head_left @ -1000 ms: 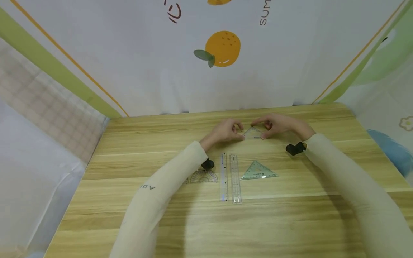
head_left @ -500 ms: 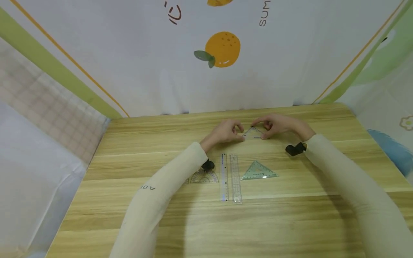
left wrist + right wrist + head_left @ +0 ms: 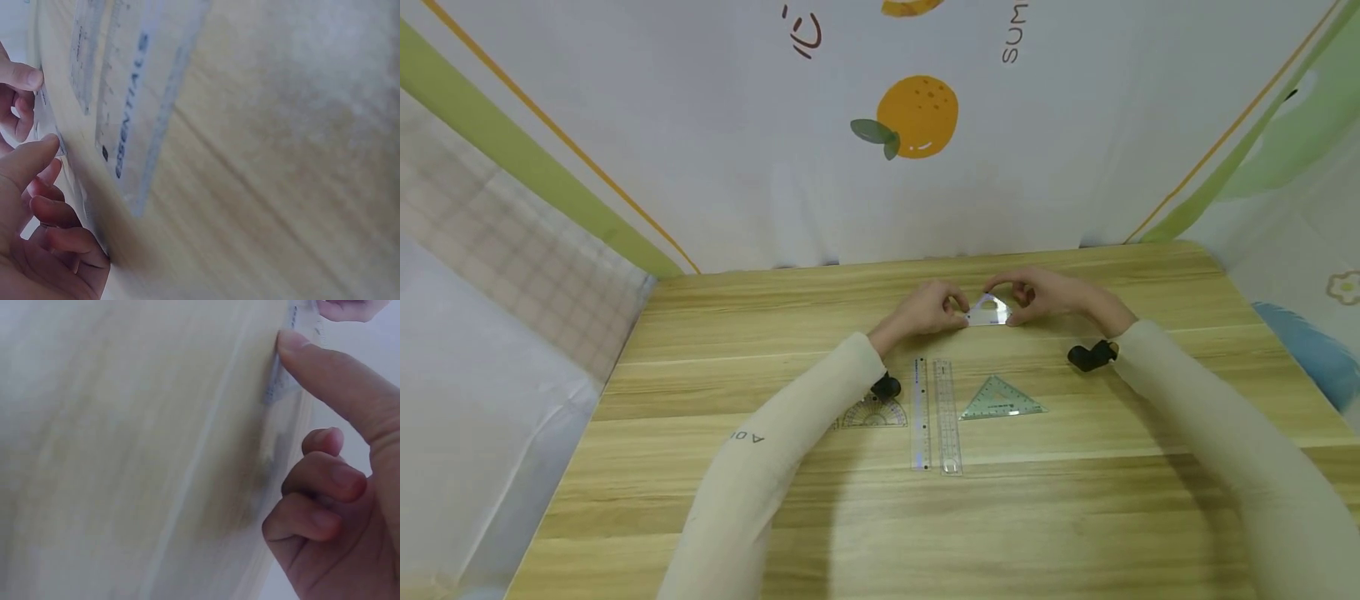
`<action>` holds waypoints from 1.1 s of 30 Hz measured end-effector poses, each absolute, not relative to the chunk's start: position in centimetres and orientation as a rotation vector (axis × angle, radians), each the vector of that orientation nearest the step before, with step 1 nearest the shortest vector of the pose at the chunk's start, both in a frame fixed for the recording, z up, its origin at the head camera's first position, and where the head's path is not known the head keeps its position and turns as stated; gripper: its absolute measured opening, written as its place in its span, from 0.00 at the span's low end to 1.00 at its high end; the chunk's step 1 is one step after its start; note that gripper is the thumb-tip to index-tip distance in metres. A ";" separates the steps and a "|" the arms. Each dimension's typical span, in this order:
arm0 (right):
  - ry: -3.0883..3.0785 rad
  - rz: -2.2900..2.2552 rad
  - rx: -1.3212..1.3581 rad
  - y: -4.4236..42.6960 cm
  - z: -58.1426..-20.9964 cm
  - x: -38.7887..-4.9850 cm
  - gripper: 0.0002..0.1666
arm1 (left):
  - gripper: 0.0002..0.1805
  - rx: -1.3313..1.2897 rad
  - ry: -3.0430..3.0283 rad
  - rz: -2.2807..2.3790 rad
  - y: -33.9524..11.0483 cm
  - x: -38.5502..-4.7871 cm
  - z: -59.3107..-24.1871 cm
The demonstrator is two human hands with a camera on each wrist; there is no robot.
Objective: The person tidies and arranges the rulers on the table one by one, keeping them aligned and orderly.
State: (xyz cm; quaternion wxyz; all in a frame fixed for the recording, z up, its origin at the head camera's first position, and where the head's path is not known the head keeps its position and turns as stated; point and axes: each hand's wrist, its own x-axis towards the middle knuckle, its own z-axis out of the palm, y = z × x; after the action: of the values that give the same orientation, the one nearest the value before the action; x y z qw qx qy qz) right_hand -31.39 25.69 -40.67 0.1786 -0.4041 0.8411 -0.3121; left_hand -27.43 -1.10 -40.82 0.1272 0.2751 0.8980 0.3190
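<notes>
Near the table's far edge, a clear triangular set square [image 3: 988,312] stretches between both hands, its face catching a bright glare. My left hand [image 3: 928,307] pinches its left corner with thumb and index finger. My right hand [image 3: 1051,293] grips it from the other side, thumb on the right corner and index finger at the top point. In the right wrist view, the right thumb [image 3: 312,359] presses along the edge of the set square [image 3: 282,384], while the other fingers curl loosely. The left wrist view shows the left thumb [image 3: 31,162] at the set square's corner.
Nearer the body lie two clear straight rulers [image 3: 921,417] side by side, a green set square [image 3: 1002,400] to their right, and a clear protractor [image 3: 876,412] to their left. Another clear piece shows partly beneath the left sleeve. A white cloth [image 3: 737,183] hangs behind the wooden table [image 3: 1000,533].
The clear set square has tilted slightly and now reflects bright light. My left fingertips have closed in on its left corner; the right hand has barely moved.
</notes>
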 end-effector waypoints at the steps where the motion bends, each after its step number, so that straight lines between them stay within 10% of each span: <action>1: 2.384 -0.887 -1.150 25.7 -40.7 -31.3 0.36 | 0.13 0.801 2.612 0.930 -1.1 -27.4 -40.8; 17: 2.433 -0.965 -1.207 26.0 -41.0 -30.2 0.37 | 0.08 0.835 2.599 0.902 -0.9 -27.7 -40.9; 24: 2.493 -0.880 -1.171 26.2 -41.4 -30.5 0.06 | 0.08 0.848 2.610 0.883 -0.9 -27.4 -40.6; 33: 2.424 -1.028 -1.150 27.1 -41.2 -30.2 0.02 | 0.09 0.806 2.535 0.937 -1.3 -27.4 -40.1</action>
State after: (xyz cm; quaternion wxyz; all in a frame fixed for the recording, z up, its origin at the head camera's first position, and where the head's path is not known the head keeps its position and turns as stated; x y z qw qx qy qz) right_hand -30.21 27.14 -41.18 0.1340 -0.3969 0.8360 -0.3544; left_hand -27.39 -1.30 -40.14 0.1598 0.2822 0.8873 0.3278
